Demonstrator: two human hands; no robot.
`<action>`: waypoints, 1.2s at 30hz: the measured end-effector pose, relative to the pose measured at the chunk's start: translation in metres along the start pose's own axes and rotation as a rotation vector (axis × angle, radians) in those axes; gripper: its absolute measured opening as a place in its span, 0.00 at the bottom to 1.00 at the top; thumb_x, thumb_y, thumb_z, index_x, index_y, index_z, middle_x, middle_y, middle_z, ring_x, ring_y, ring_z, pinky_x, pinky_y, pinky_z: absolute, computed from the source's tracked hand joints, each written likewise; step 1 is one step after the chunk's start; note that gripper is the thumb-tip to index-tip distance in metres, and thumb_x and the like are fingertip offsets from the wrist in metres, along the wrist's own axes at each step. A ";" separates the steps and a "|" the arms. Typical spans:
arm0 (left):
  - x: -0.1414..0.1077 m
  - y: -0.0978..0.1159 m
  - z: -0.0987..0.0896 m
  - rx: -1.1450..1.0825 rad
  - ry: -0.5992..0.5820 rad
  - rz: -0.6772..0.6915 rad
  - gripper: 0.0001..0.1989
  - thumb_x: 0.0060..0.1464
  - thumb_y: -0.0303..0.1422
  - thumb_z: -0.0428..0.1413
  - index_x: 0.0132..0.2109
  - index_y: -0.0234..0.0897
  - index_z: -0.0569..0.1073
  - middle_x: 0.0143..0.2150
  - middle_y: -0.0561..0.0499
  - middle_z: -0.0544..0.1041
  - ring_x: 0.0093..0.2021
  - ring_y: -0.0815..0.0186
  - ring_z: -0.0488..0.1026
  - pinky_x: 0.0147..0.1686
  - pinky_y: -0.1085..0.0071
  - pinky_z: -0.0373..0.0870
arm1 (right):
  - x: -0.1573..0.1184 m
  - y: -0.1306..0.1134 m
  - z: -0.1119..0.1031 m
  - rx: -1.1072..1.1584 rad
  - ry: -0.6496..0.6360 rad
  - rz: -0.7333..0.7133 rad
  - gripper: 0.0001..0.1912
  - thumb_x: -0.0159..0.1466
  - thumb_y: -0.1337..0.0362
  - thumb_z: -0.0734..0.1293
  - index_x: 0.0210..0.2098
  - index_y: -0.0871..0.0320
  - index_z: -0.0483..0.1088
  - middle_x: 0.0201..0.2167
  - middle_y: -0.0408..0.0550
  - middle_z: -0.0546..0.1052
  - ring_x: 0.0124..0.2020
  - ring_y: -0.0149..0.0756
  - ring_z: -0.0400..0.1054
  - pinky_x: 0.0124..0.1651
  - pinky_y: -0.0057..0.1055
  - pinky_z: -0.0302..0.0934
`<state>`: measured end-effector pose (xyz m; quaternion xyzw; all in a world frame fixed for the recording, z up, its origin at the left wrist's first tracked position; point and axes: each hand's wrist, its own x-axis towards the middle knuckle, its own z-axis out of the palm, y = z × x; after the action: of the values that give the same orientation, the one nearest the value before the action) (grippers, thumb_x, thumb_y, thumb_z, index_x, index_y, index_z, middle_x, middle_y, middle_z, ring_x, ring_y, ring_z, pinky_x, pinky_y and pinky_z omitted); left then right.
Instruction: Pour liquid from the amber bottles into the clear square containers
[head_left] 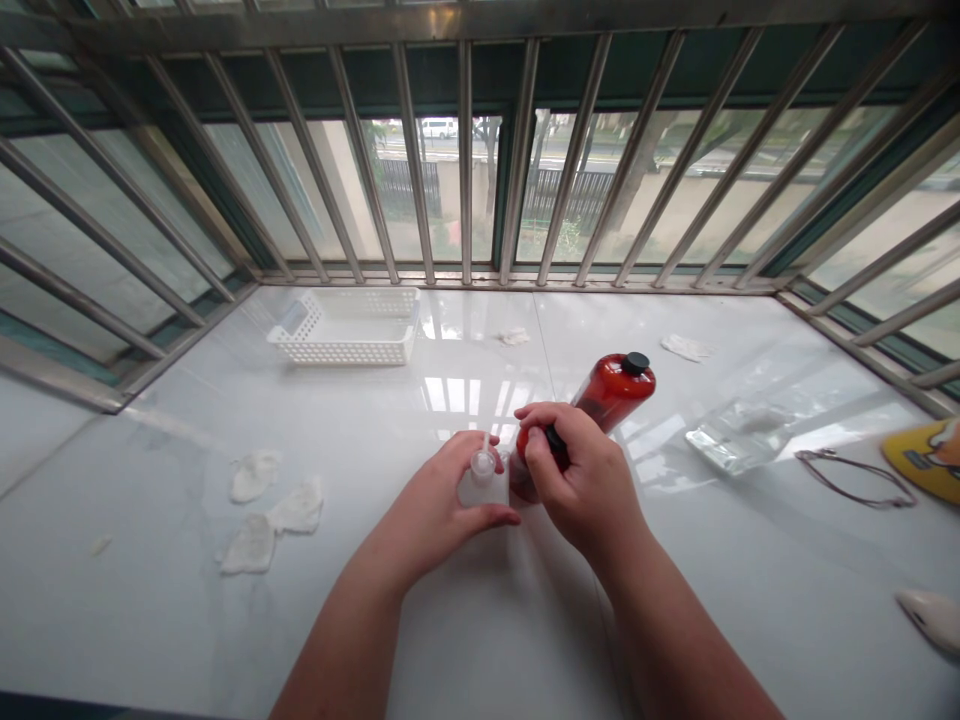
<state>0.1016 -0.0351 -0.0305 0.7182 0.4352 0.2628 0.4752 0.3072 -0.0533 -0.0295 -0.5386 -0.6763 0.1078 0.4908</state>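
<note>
My left hand point(442, 500) is wrapped round a small clear bottle point(484, 485) with a white pump top, near the middle of the white surface. Right beside it, my right hand point(574, 470) has its fingers closed on the black cap point(555, 440) of a red-brown bottle point(523, 468), whose body is partly hidden by that hand. Behind my right hand stands a second red-brown bottle point(611, 390) with a black cap.
A white perforated basket point(337, 352) sits at the back left. Crumpled white tissues point(251, 543) lie left. To the right are a clear glass dish point(731, 440), a dark cord loop point(855, 475), a yellow object point(926, 458) and a pale object point(930, 615). Metal bars point(465, 170) line the back.
</note>
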 end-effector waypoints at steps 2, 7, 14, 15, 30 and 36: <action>0.000 0.000 0.000 0.009 -0.004 0.019 0.20 0.56 0.37 0.75 0.52 0.46 0.77 0.65 0.51 0.78 0.67 0.50 0.74 0.66 0.59 0.70 | 0.000 0.000 0.000 -0.003 0.001 0.000 0.07 0.73 0.66 0.64 0.43 0.50 0.74 0.47 0.47 0.86 0.47 0.43 0.81 0.50 0.40 0.71; -0.002 -0.002 0.001 0.004 0.026 -0.154 0.36 0.52 0.40 0.77 0.63 0.48 0.71 0.58 0.50 0.82 0.55 0.50 0.80 0.54 0.58 0.76 | 0.000 -0.001 -0.001 -0.006 -0.005 0.000 0.07 0.73 0.66 0.64 0.45 0.51 0.75 0.47 0.47 0.86 0.48 0.43 0.81 0.50 0.39 0.71; 0.001 -0.005 0.001 0.013 0.007 0.018 0.27 0.55 0.37 0.76 0.59 0.48 0.77 0.67 0.49 0.78 0.67 0.50 0.75 0.67 0.58 0.70 | -0.001 0.001 0.000 0.001 -0.001 0.002 0.07 0.73 0.67 0.65 0.44 0.50 0.75 0.47 0.45 0.85 0.47 0.41 0.80 0.51 0.38 0.70; 0.001 -0.005 0.001 0.008 0.012 0.003 0.28 0.54 0.37 0.76 0.59 0.48 0.77 0.66 0.49 0.78 0.66 0.50 0.75 0.67 0.58 0.71 | -0.001 0.001 0.001 0.000 -0.002 0.003 0.07 0.73 0.67 0.65 0.44 0.50 0.75 0.47 0.46 0.85 0.47 0.42 0.80 0.51 0.38 0.71; 0.000 -0.004 0.001 0.003 0.017 -0.031 0.29 0.54 0.37 0.77 0.60 0.48 0.76 0.64 0.49 0.79 0.64 0.49 0.76 0.64 0.57 0.73 | -0.001 0.001 0.001 -0.006 0.009 -0.004 0.07 0.73 0.66 0.65 0.44 0.50 0.75 0.47 0.46 0.86 0.47 0.42 0.81 0.50 0.39 0.71; -0.001 -0.003 0.001 0.004 0.018 -0.075 0.32 0.54 0.39 0.77 0.61 0.49 0.74 0.63 0.50 0.79 0.61 0.50 0.77 0.60 0.58 0.73 | -0.001 0.000 0.000 -0.002 -0.001 0.004 0.07 0.73 0.67 0.65 0.44 0.50 0.75 0.47 0.46 0.86 0.47 0.43 0.81 0.50 0.39 0.71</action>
<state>0.1008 -0.0354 -0.0337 0.6999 0.4665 0.2502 0.4795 0.3077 -0.0543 -0.0300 -0.5404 -0.6756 0.1081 0.4898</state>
